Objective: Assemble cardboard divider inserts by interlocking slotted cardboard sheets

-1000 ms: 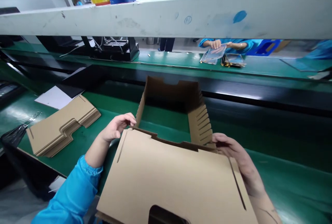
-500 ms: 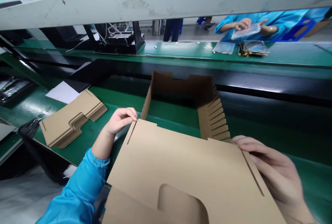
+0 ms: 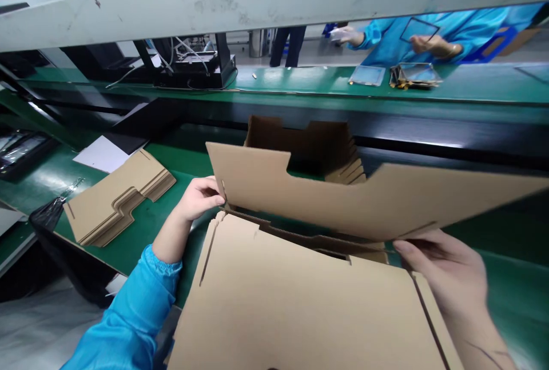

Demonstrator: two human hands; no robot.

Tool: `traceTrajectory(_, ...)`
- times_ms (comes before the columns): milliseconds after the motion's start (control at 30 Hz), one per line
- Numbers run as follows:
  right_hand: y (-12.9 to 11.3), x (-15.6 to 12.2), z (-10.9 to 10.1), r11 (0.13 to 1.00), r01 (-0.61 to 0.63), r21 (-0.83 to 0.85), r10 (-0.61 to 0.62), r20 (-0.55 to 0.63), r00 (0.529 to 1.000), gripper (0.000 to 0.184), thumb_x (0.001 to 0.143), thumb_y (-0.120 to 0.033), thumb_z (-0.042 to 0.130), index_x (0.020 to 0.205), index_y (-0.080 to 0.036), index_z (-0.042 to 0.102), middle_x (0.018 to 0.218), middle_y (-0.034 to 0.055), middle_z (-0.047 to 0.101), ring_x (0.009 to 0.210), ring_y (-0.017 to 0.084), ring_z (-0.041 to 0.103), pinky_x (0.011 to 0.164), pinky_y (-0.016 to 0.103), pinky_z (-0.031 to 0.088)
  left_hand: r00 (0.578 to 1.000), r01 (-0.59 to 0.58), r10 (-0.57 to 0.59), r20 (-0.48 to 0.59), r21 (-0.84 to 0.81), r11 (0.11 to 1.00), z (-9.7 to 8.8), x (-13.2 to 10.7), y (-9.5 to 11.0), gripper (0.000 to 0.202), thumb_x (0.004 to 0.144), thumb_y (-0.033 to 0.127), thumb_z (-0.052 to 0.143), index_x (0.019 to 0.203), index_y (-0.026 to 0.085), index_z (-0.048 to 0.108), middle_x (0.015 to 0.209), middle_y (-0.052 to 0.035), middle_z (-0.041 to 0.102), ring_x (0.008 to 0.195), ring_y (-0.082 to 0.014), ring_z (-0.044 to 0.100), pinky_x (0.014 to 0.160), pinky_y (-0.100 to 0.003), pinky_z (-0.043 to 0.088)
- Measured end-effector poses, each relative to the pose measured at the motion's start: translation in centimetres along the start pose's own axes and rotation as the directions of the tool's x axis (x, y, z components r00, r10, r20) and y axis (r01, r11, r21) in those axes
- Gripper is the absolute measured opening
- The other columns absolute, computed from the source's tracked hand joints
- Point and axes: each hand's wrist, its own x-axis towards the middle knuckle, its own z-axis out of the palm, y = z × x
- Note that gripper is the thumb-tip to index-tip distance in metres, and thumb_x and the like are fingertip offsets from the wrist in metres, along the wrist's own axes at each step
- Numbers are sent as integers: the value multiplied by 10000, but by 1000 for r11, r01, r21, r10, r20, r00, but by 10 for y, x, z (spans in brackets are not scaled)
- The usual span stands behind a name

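A brown cardboard panel (image 3: 334,198) with a wide notch in its upper edge is tilted up between my hands. My left hand (image 3: 199,198) pinches its lower left corner, by a short slit. At the lower right, my right hand (image 3: 446,273) grips the panel near another slit, thumb in front. Closer to me lies another flat cardboard sheet (image 3: 300,301) with slits along both sides. Behind the raised panel stands a cardboard frame (image 3: 300,130) with slotted right side, now partly hidden.
Left on the green bench is a stack of notched cardboard pieces (image 3: 120,198), beside a white sheet (image 3: 100,154) and a black bag (image 3: 49,213). A pale beam (image 3: 240,1) crosses overhead. Opposite, a co-worker's hands (image 3: 433,45) hold a thin frame near stacked flat panels (image 3: 414,75).
The notched panel has swung up and away from the sheet beneath, its notched edge now pointing upward. Both hands stay at its corners. Across the bench, the co-worker's hands have moved apart.
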Motion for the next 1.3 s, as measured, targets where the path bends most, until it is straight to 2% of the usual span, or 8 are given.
traceTrajectory(67,3,0,0,999,-6,48,6,3,1000,367,563,-529,1043,731,-257,863,924,131,814,856,276,817,793,316,701,1000,-5,5,-1,7,1000,-1,1,-1,393,783,501,1038,739,175,823,843,-108,823,793,-221,774,766,-341,638)
traceTrajectory(200,1,-1,-1,997,30,68,-36,90,995,299,609,-441,1050,726,-256,847,908,117,815,858,285,824,802,352,724,1000,-4,3,27,16,1000,-2,2,-2,352,794,461,1035,776,179,826,840,-93,823,769,-213,777,747,-330,636)
traceTrajectory(300,1,-3,-1,996,54,76,-57,37,998,270,699,-438,1012,788,-249,842,989,112,829,983,294,831,941,401,717,999,-3,2,34,8,1000,-4,0,-5,339,794,460,1040,782,185,842,839,-97,830,772,-223,784,761,-339,635)
traceTrajectory(467,2,1,0,991,129,25,-130,60,990,316,661,-455,985,707,-217,784,775,86,767,708,234,758,678,315,665,998,37,-37,-51,-7,999,-10,-5,-15,389,698,482,1098,772,183,861,837,-120,855,796,-255,818,803,-361,664)
traceTrajectory(567,-3,4,0,988,155,-4,-155,27,988,289,685,-446,935,712,-212,767,756,77,750,684,210,727,640,285,622,992,59,-62,-112,-23,998,-14,-7,-18,409,643,459,1124,802,185,865,856,-109,868,795,-251,826,802,-351,680)
traceTrajectory(767,-14,6,-7,997,78,-1,-74,313,947,259,764,-445,916,827,-226,793,912,90,805,846,253,781,838,354,663,999,21,-22,-45,-11,1000,-14,-2,-11,358,693,433,1096,788,186,854,785,-81,839,714,-206,786,723,-307,662)
traceTrajectory(933,-10,6,-6,997,62,52,-72,237,969,468,697,-576,1017,903,-223,789,979,96,810,866,261,784,808,386,688,1000,-21,20,-6,-13,1000,-8,2,-4,330,738,402,1072,758,176,833,753,-64,771,686,-171,727,653,-259,605)
traceTrajectory(1300,-26,3,-3,970,228,-81,-215,137,967,420,773,-576,981,623,-235,786,702,82,710,639,207,659,576,308,538,1000,-8,8,-4,48,999,-5,2,-3,382,752,447,1059,773,154,816,795,-78,762,722,-186,713,671,-275,576)
